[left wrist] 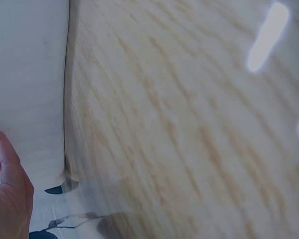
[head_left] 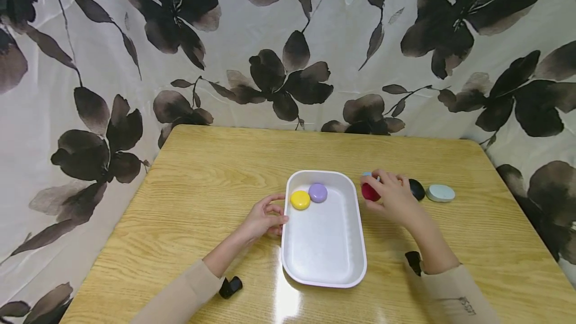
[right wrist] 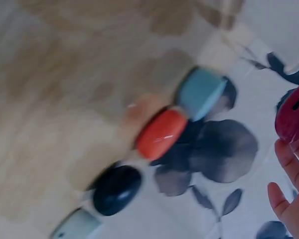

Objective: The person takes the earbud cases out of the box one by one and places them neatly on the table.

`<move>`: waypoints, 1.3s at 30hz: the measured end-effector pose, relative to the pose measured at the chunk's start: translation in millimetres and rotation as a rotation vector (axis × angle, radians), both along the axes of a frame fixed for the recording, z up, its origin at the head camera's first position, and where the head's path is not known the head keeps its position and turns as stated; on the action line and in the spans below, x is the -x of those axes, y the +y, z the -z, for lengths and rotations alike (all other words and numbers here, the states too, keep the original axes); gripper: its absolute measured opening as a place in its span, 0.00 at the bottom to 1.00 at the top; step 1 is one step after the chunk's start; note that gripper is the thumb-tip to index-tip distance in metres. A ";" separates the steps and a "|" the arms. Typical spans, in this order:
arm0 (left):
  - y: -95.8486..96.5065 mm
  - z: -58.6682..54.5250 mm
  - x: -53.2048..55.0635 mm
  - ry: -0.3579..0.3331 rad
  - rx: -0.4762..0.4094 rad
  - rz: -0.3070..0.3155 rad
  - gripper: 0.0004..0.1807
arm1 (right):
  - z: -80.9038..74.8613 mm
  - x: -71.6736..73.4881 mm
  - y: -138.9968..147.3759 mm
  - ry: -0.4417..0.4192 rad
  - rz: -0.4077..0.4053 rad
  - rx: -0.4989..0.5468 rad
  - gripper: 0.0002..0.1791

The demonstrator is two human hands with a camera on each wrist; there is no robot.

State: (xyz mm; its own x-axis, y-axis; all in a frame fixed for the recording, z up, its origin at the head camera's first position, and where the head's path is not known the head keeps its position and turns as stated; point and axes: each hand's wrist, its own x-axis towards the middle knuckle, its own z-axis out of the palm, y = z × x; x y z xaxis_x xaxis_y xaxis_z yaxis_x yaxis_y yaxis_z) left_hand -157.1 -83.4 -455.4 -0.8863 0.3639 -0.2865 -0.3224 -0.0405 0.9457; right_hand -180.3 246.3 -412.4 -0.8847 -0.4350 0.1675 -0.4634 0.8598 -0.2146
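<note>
A white tray lies on the table, with a round yellow piece and a purple one near its far left corner. My left hand holds the tray's left side, thumb tip at the rim. Right of the tray, my right hand pinches a glossy dark red piece by the fingertips. In the right wrist view this red piece shows a small dark slot. Beyond it lie a blue piece, an orange piece and a black piece.
A pale blue oval piece sits at the right end of the row. The wooden table ends at a floral curtain behind. Black wrist fittings show beside both sleeves.
</note>
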 end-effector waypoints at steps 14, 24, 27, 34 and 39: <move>0.3 3.0 -3.1 0.015 -0.003 0.005 0.33 | 34.5 -7.5 24.4 -0.243 0.001 -0.083 0.22; 0.8 2.3 -4.2 0.023 -0.006 0.010 0.33 | 37.7 -10.3 19.2 -0.221 -0.039 -0.122 0.21; 1.1 1.6 -4.4 0.019 -0.007 0.009 0.33 | 37.9 -9.6 18.4 -0.240 -0.028 -0.123 0.21; 1.9 0.8 -4.5 0.014 -0.008 0.003 0.33 | 29.7 -9.8 19.5 -0.284 0.014 -0.094 0.25; 1.9 0.6 -4.0 0.012 -0.006 0.000 0.33 | 7.0 -5.7 11.5 -0.185 -0.009 -0.062 0.26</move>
State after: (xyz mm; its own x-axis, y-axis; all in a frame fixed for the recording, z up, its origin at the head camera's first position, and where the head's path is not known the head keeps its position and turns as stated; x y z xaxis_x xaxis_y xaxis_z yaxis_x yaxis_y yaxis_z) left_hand -153.0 -81.5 -456.0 -0.8897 0.3655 -0.2736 -0.3110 -0.0462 0.9493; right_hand -174.5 257.8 -419.4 -0.8940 -0.4474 -0.0247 -0.4286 0.8700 -0.2437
